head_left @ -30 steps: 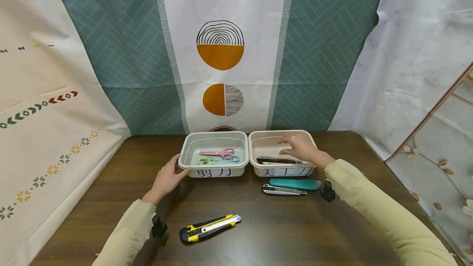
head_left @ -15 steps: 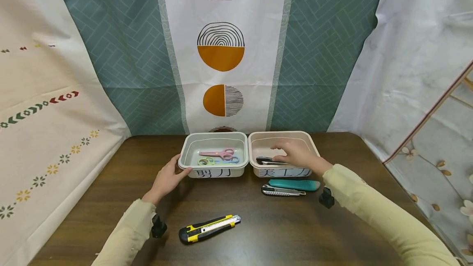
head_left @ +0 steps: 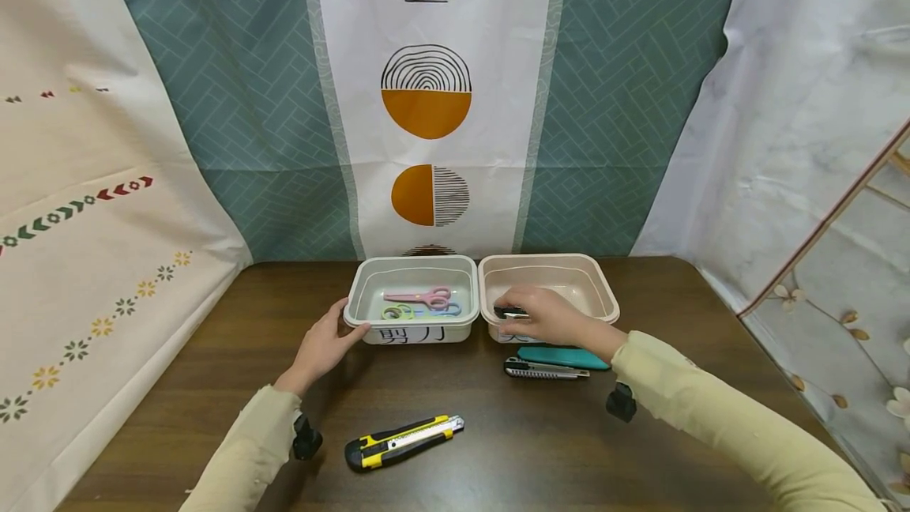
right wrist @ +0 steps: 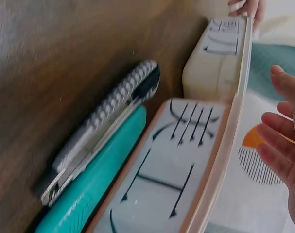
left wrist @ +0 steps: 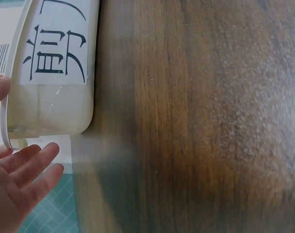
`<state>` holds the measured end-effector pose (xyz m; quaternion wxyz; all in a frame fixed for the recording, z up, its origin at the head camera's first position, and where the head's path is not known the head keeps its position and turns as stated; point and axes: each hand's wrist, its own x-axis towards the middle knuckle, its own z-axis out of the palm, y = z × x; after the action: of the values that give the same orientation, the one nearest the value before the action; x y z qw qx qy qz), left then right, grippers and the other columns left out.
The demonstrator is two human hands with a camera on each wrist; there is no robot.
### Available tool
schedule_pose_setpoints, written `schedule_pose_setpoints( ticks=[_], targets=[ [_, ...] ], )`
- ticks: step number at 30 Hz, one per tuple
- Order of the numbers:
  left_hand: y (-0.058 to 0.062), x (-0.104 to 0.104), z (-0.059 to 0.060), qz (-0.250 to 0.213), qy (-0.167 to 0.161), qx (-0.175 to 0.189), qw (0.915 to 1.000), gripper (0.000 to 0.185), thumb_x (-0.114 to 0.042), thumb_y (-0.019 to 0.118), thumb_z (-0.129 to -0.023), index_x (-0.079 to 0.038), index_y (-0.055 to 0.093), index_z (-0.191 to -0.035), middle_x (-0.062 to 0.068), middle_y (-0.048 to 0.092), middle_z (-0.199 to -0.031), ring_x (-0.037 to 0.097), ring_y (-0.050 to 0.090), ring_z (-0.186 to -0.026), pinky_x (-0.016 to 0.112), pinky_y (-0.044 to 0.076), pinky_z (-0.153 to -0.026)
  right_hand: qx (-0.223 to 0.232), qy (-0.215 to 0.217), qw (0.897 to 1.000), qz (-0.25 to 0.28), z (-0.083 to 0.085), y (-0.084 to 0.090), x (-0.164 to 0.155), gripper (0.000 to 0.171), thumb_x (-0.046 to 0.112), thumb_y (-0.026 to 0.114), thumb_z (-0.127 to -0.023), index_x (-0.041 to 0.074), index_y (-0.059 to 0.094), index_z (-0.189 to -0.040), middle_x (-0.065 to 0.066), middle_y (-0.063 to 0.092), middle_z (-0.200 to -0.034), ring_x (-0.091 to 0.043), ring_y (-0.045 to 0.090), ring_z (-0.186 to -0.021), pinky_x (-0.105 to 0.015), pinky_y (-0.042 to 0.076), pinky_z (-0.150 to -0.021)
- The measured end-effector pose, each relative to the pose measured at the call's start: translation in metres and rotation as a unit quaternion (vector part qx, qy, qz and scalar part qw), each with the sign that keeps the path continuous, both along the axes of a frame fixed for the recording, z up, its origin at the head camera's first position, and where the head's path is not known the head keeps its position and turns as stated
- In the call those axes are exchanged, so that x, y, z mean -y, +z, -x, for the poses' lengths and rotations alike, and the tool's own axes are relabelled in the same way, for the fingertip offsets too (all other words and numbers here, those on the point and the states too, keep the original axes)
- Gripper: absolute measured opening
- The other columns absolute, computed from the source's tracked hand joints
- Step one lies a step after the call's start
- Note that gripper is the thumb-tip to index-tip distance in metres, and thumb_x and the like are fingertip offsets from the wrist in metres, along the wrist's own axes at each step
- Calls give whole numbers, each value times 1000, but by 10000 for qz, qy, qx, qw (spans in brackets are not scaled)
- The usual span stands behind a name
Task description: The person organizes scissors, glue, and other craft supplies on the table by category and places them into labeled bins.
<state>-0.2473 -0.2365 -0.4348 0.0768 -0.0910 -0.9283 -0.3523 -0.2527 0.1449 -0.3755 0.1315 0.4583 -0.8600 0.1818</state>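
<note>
Pink bin [head_left: 536,269] and pale bin [head_left: 419,269] stood side by side at the back of the wooden table [head_left: 540,449]. Over the front left part of the pink bin was the right hand [head_left: 536,316], its thumb apart from the loosely curved fingers; whether they touched the rim or the dark cutter [head_left: 510,312] partly hidden inside could not be told. At the pale bin's left end, the left hand [head_left: 323,342] rested its thumb on the front rim, its other fingers loosely spread. Pink scissors [head_left: 423,298] lay in the pale bin. Before the pink bin lay a teal cutter [head_left: 569,356] and, just beside it, a silver cutter [head_left: 546,370]; a yellow-and-black cutter [head_left: 404,442] lay nearer the person.
</note>
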Motion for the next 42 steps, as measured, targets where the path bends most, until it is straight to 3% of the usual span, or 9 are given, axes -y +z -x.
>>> schedule_pose_setpoints(
  ticks=[4, 19, 34, 42],
  targets=[
    [-1, 0, -1, -12, 10, -21, 10000, 72, -42, 60, -85, 0, 32, -136, 20, 55, -117, 28, 58, -96, 45, 46, -79, 84, 183, 9998, 36, -8, 0, 11, 35, 28, 72, -77, 6, 64, -103, -2, 64, -96, -12, 58, -86, -28, 48, -76],
    [-2, 0, -1, -90, 42, -33, 9999, 71, -42, 62, -83, 0, 35, -134, 20, 56, -117, 28, 58, -95, 45, 47, -78, 501, 161, 9972, -534, -32, -11, 48, 52, 44, 67, -78, 10, 59, -117, 0, 60, -113, -10, 54, -103, -29, 43, -87],
    [-2, 1, -1, -59, 86, 40, 9999, 72, -43, 61, -84, 0, 33, -135, 20, 55, -118, 28, 58, -96, 45, 46, -79, 1015, 310, 9932, -484, -41, -30, 66, 55, 44, 66, -79, 9, 57, -119, 2, 58, -116, -10, 52, -106, -28, 42, -89],
    [0, 0, -1, -130, 30, 7, 9999, 72, -43, 61, -84, 0, 34, -135, 20, 55, -118, 29, 58, -97, 45, 47, -79, 1638, 480, 9847, -342, -47, -46, 72, 51, 42, 67, -79, 7, 58, -116, -2, 60, -107, -8, 53, -98, -24, 43, -85]
  ],
)
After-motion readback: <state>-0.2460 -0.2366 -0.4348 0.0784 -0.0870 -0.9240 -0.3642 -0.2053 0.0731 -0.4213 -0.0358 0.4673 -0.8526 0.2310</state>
